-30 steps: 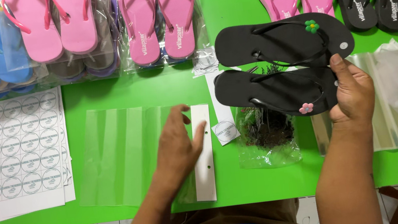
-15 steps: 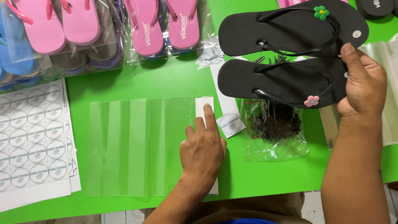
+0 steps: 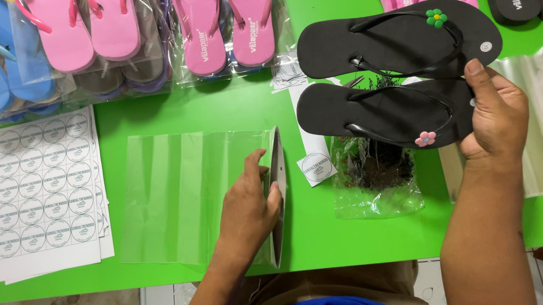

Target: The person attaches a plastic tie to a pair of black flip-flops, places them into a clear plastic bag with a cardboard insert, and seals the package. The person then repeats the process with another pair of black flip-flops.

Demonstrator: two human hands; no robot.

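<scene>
The right hand [image 3: 498, 114] grips 2 black sandals [image 3: 400, 74] at right of centre; the left hand [image 3: 250, 207] lifts a bag [image 3: 180, 191] flap at centre.

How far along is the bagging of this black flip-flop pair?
Done: bagged pink pairs lie at the table's far edge. In hand: the right hand holds the black flip-flops together, while the left hand lifts the clear bag's white header. Left: the pair is not yet inside the bag.
</scene>
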